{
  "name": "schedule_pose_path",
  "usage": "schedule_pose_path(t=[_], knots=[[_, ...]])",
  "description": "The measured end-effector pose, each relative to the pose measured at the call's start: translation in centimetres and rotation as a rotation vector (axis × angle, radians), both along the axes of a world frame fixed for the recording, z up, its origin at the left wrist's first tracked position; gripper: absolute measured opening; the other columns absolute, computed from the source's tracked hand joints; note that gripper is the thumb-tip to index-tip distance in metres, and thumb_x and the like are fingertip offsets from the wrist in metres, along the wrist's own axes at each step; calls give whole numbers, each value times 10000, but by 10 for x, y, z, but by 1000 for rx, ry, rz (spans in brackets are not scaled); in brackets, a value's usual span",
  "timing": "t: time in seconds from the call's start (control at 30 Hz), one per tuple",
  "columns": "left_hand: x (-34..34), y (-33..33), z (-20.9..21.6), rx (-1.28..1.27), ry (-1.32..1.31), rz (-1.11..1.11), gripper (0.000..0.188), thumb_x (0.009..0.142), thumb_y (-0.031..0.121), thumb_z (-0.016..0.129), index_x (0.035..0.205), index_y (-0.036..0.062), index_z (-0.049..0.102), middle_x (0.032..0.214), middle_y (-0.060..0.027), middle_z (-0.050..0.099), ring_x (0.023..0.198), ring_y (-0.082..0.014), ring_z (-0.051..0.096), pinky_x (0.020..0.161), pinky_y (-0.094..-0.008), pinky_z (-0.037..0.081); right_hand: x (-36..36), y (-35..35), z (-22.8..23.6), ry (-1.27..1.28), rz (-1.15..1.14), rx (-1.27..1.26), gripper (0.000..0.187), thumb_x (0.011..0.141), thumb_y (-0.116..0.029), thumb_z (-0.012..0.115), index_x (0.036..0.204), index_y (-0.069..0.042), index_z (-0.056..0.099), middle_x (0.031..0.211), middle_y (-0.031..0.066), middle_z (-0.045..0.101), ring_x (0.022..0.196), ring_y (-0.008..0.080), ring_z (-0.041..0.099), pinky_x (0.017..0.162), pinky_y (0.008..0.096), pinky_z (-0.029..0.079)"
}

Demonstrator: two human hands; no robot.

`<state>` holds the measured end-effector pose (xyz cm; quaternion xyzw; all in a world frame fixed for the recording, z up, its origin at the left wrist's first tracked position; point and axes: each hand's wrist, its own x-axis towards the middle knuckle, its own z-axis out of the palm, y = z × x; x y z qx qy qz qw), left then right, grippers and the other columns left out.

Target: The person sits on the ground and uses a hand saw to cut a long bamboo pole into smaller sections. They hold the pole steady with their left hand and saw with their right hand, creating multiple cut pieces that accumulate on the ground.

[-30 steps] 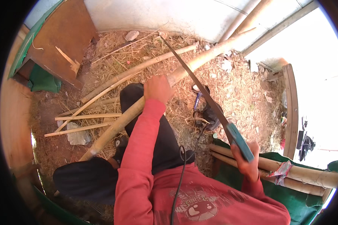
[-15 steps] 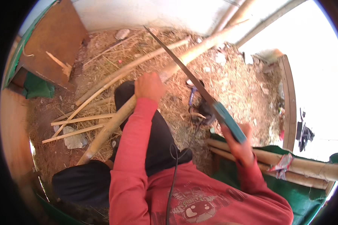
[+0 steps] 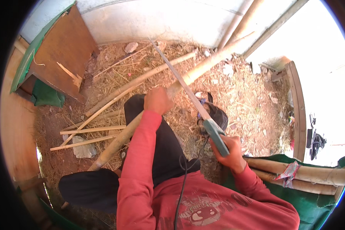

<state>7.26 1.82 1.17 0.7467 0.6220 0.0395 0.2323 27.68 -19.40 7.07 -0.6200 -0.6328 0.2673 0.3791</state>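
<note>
Left hand [image 3: 157, 101] clasps bamboo pole [image 3: 203, 71]; right hand [image 3: 230, 153] grips handsaw [image 3: 215, 136], blade [image 3: 190, 94] across pole. Wooden box [image 3: 69, 50]: green cloth [image 3: 48, 94] in its opening.

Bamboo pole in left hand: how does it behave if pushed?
Bamboo pole probably stiff, being thick. Likely apt to roll: rounded surface. May swing if pushed near an end: it extends past the left hand both ways.
</note>
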Motion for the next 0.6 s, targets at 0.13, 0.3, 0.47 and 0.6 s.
schedule_pose_path(t=[0.13, 0.3, 0.47, 0.6], knots=[[-11, 5, -15, 10, -162, -78, 446, 674, 246, 782, 1048, 22, 685, 938, -213, 711, 844, -366, 701, 801, -452, 563, 22, -16, 33, -40, -35, -156, 80, 841, -60, 682, 778, -12, 669, 552, 81, 550, 437, 135, 537, 447, 310, 418], [-16, 21, -15, -716, -642, -30, 365, 739, 180, 733, 1057, 21, 655, 884, -220, 695, 805, -385, 693, 744, -501, 551, 30, -23, 33, 122, -98, -192, 96, 848, -77, 706, 844, 15, 678, 568, 58, 555, 435, 119, 526, 425, 305, 397], [-11, 5, -21, 107, -146, -47, 288, 769, 98, 690, 1045, 43, 629, 800, -208, 681, 780, -404, 686, 703, -529, 534, 39, -18, 44, -217, 41, 46, 164, 844, -89, 711, 903, 49, 642, 579, 46, 529, 411, 155, 498, 401, 323, 378], [-4, 3, 0, 249, 35, 55, 308, 755, 108, 694, 1048, 48, 620, 790, -205, 687, 798, -405, 690, 715, -529, 529, 38, -23, 43, -128, -130, 28, 260, 817, -161, 699, 631, -31, 572, 477, 42, 450, 374, 170, 406, 415, 325, 293]])
